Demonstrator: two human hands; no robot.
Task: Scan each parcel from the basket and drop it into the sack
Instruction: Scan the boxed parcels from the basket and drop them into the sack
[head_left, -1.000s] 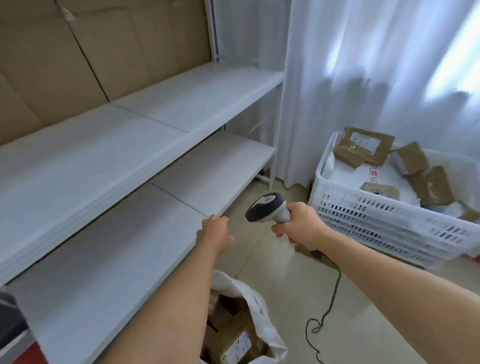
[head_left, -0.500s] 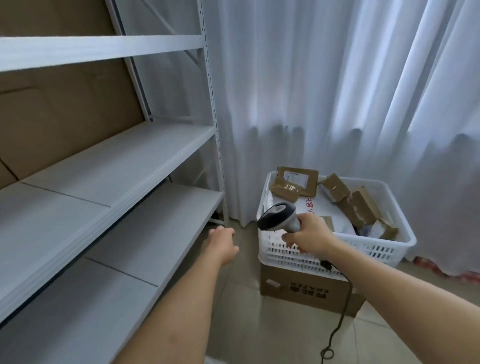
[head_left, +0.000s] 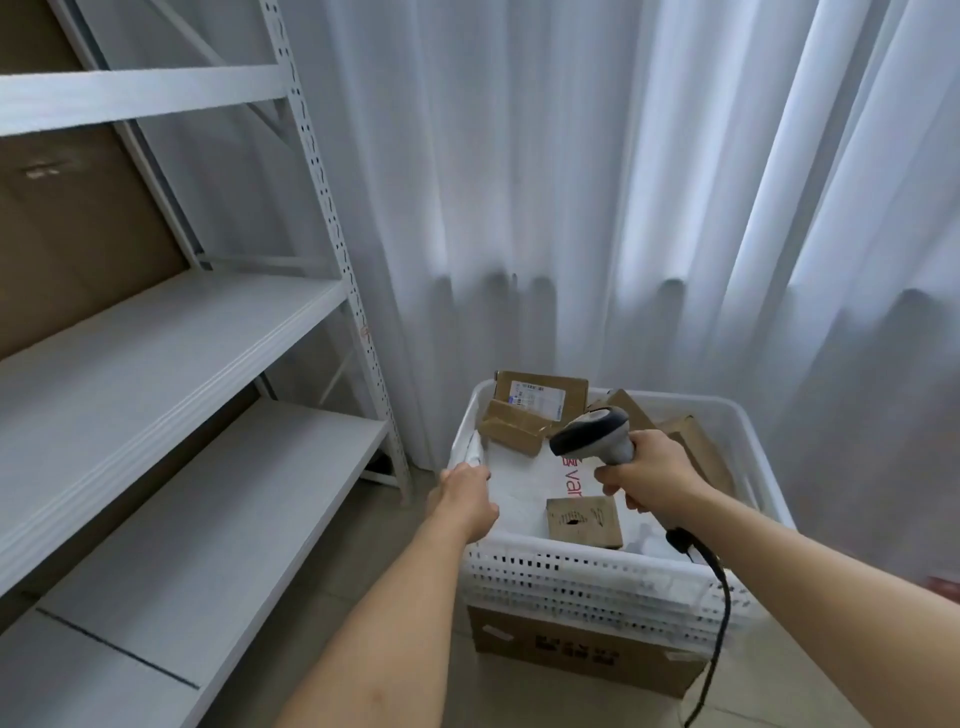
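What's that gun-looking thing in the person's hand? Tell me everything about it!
It is a handheld barcode scanner, plastic by the look of it, with a pale grey body and a dark front on its rounded head. The head points left and slightly downward, over the parcels in the white basket. The right hand grips its handle with fingers curled round it. A black cable leaves the bottom of the handle and hangs down over the basket's front wall toward the floor.

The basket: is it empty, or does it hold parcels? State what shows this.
It holds parcels. Inside the white basket lie several brown boxes and a white mailer bag. How many lie underneath cannot be told.
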